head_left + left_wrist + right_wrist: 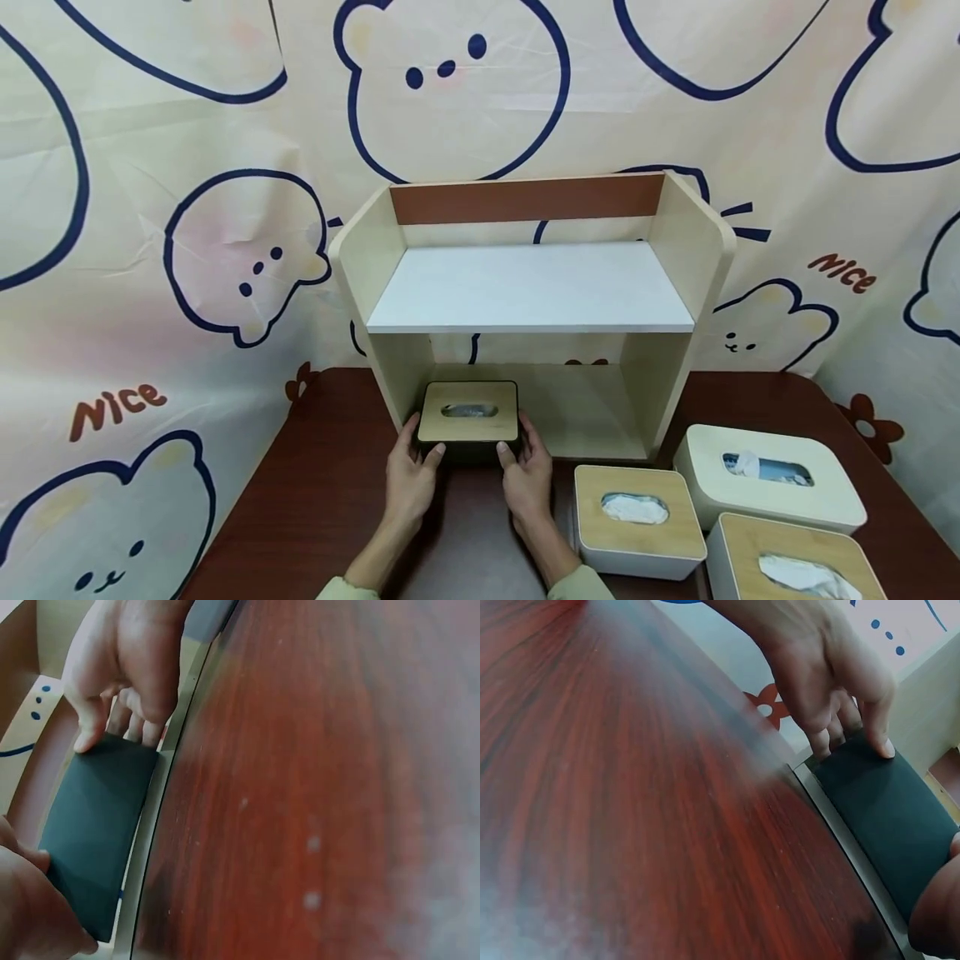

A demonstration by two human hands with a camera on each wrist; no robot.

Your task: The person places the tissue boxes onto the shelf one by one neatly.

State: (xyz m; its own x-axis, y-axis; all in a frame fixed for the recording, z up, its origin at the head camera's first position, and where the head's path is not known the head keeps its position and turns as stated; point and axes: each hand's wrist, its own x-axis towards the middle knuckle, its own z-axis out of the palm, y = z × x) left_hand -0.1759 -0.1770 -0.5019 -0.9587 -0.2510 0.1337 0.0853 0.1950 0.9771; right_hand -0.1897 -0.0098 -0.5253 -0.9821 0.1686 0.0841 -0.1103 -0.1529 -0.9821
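A black tissue box point(468, 428) with a wood-toned lid sits at the left front of the lower shelf of a cream rack point(592, 408). My left hand point(411, 485) grips its left side, thumb on the front face and fingers along the side. On the opposite side, my right hand point(527, 487) holds it the same way. Both wrist views show the dark front face point(97, 825) between the two hands, just over the rack's front edge point(847, 844). Through the lid's slot, something pale shows.
A white tissue box with a wooden lid point(592, 504) stands right of my right arm. Beside it are an all-white tissue box point(720, 479) and another wooden-lidded one point(738, 542). The rack's white upper shelf point(532, 287) lies above, on a dark red-brown table point(292, 500).
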